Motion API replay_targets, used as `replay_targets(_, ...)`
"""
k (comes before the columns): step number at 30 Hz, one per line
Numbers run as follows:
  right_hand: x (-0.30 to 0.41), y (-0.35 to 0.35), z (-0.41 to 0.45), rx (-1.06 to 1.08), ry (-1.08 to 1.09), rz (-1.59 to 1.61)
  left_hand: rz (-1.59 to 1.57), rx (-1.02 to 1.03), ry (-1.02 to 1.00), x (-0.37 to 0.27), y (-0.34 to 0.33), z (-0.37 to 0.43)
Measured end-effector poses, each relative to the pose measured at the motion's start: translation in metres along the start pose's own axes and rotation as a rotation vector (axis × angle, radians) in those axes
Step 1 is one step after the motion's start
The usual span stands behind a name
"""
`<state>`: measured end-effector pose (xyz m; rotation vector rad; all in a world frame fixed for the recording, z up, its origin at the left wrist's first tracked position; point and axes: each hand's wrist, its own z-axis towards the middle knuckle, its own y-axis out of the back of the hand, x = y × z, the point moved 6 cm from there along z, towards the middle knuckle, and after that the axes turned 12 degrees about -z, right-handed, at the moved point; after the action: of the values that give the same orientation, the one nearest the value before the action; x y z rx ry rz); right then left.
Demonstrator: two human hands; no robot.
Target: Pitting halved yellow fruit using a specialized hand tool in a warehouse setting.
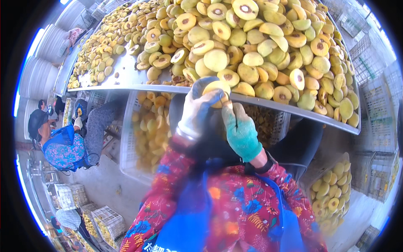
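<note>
A yellow peach half [217,86] is in my left hand [196,108], which wears a white glove with grey-blue fingers. The half is held just above the front edge of a metal table [157,88]. My right hand [241,132], in a green knit glove with pale, stained fingertips, meets the fruit from the right. Its fingers are closed around a thin curved tool [225,97], mostly hidden by the fingers. Behind my hands a large heap of peach halves [217,60] covers much of the table, several with brown stone hollows showing.
Below the table's edge, a plastic crate [126,151] of peach halves stands at my left. Another crate [281,124] holds dark scraps between my knees. More peach halves [332,189] lie at right. A co-worker [64,145] sits at left; stacked crates [376,116] stand at right.
</note>
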<state>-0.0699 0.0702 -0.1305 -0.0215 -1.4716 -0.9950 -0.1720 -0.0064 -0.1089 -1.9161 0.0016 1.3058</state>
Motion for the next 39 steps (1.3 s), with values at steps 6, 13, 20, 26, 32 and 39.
replay_targets(6,0.001,0.002,0.002,0.024,-0.011,0.015,-0.315,0.024,-0.046,0.014,-0.001,0.004)
replay_targets(13,-0.003,-0.005,0.002,0.001,-0.01,0.045,0.294,0.057,-0.332,0.011,0.003,0.007)
replay_targets(20,0.007,-0.016,-0.018,0.266,-0.502,0.652,0.137,0.006,-0.272,0.021,0.0,0.008)
replay_targets(26,-0.01,-0.029,-0.007,0.141,-0.223,0.536,0.186,0.092,-0.27,0.027,-0.001,0.015)
replay_targets(32,-0.008,-0.031,-0.019,0.446,-0.685,0.877,0.296,0.162,-0.198,0.019,-0.004,0.015)
replay_targets(39,-0.004,-0.037,-0.017,0.441,-0.565,0.985,0.337,0.205,-0.118,0.021,0.004,0.03)
